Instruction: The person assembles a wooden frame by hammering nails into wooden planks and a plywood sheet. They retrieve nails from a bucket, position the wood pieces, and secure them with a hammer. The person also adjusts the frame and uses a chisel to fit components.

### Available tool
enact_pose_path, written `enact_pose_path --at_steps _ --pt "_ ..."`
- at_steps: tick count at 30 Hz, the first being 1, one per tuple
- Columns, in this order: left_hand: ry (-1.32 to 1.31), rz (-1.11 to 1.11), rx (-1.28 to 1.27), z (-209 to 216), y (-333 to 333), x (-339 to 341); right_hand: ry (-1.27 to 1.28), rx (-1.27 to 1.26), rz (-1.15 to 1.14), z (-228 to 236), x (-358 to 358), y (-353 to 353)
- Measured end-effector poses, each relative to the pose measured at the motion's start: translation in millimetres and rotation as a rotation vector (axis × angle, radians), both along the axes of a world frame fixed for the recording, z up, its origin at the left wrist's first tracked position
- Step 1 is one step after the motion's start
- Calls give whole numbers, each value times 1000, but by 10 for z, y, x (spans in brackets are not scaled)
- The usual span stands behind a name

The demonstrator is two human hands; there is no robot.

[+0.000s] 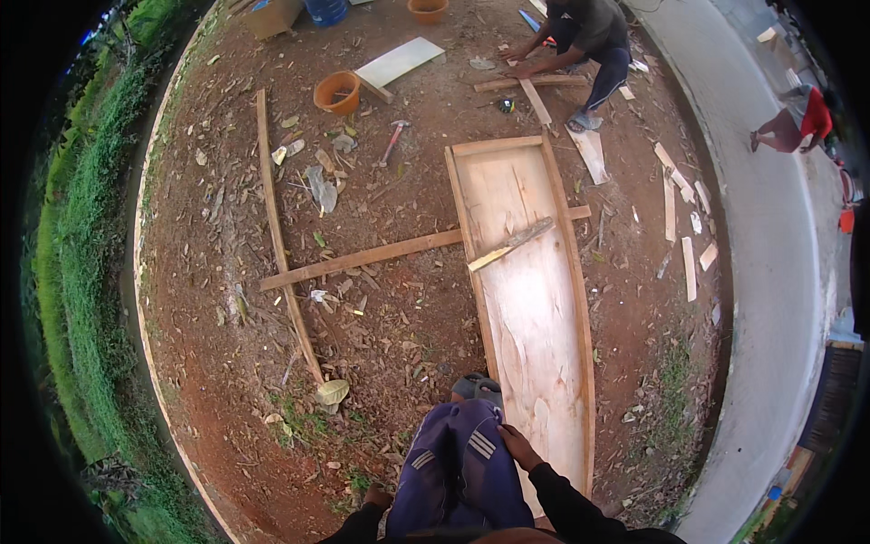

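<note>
In front of me a long wooden panel (533,308) with a raised timber frame lies on the ground. A short wood offcut (512,245) rests slantwise across it. My right hand (520,447) lies by my right knee, beside the panel's near left edge, with its fingers stretched out and nothing visible in them. Low beside my left thigh hangs my left hand (378,496); its fingers are too small and dark to make out. A timber batten (372,255) runs across the soil to the panel and shows again past its right side.
Another long batten (272,199) lies to the left. A hammer (393,143), an orange bucket (338,92) and a white board (400,63) lie farther off. A co-worker (584,45) crouches over wood strips at the far right. Several offcuts (671,207) lie near the paved road (770,227).
</note>
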State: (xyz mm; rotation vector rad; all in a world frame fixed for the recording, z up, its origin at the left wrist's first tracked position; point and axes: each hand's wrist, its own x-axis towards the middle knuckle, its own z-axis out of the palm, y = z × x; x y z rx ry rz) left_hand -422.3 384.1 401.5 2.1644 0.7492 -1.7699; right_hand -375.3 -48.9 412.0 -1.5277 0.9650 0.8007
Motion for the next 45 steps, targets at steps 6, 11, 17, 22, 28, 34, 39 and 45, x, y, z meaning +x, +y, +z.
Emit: enact_pose_path --at_steps 6,11,17,22,28,34,39,45 --pt "-572 89 -85 682 -370 1920 96 156 203 548 742 -2" --pt "-681 640 -739 2244 -1065 4272 56 -100 535 953 1743 -287" --pt "-842 406 -788 2581 -1142 5251 -114 -318 694 1022 2636 -190" --pt "-833 -42 -357 2497 -801 5295 -231 -308 752 1411 3461 -133" --pt "-989 -53 -259 1659 -203 5534 -228 -273 665 1443 4337 178" --pt "-596 -234 -125 1770 -114 6980 -27 -377 531 1561 5227 697" --pt "-502 -397 -331 1567 666 8043 58 -391 485 1236 5459 1404" --pt "-342 -548 -558 1558 1201 8738 -121 -459 357 1989 5594 2255"
